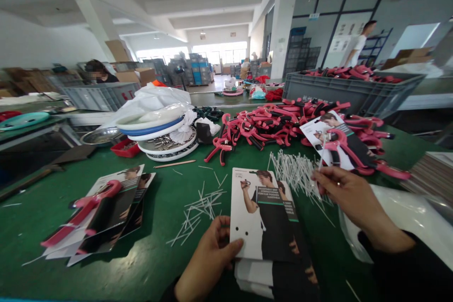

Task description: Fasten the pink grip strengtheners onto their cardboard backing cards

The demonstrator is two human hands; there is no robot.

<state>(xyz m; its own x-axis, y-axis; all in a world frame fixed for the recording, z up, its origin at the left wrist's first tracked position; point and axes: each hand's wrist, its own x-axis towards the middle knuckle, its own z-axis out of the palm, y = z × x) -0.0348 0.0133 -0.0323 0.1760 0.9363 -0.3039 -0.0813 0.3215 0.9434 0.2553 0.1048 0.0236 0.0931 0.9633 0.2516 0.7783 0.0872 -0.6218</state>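
Note:
My left hand point(215, 257) grips the left edge of a printed card point(262, 217), thumb on its front, above a stack of similar cards. The card has two small holes near its lower left. My right hand point(350, 200) pinches a thin white tie point(322, 151) between thumb and fingertips, beside a pile of white ties point(293, 170). Behind that hand, a card with a pink grip strengthener point(338, 144) leans on the heap of pink grips point(262, 125). More ties point(203, 207) lie scattered left of the held card.
Carded pink grips point(95, 212) are stacked at the left. Stacked round trays point(163, 137) and a red dish point(126, 148) stand behind. A grey crate point(350, 92) of pink grips is at the back right. A plastic bag point(406, 217) lies by my right forearm. Two people are in the background.

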